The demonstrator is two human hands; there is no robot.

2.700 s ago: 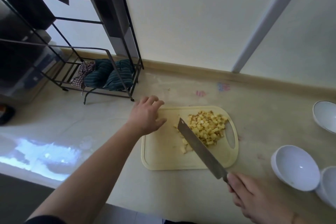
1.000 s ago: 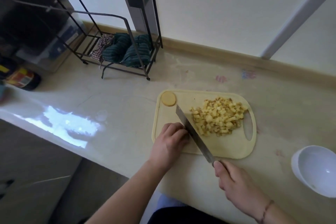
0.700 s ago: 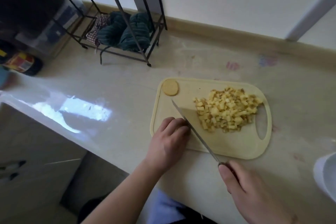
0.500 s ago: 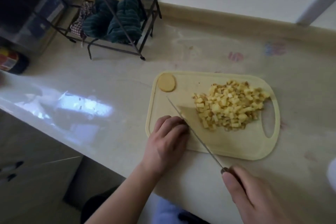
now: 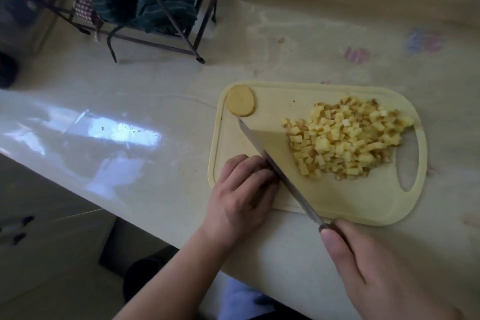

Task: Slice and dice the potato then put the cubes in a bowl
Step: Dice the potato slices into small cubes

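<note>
No text, label, brand, number or sign can be read anywhere. The faint pink and blue marks on the counter [image 5: 358, 54] are too blurred to tell as writing.

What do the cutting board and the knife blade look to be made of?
Cutting board: probably plastic, pale yellow and matte, with a moulded rim groove and handle slot. Knife blade: apparently steel, grey and smooth with a dull sheen.

Cubes [image 5: 345, 141] right of knife [image 5: 270, 156]
</note>
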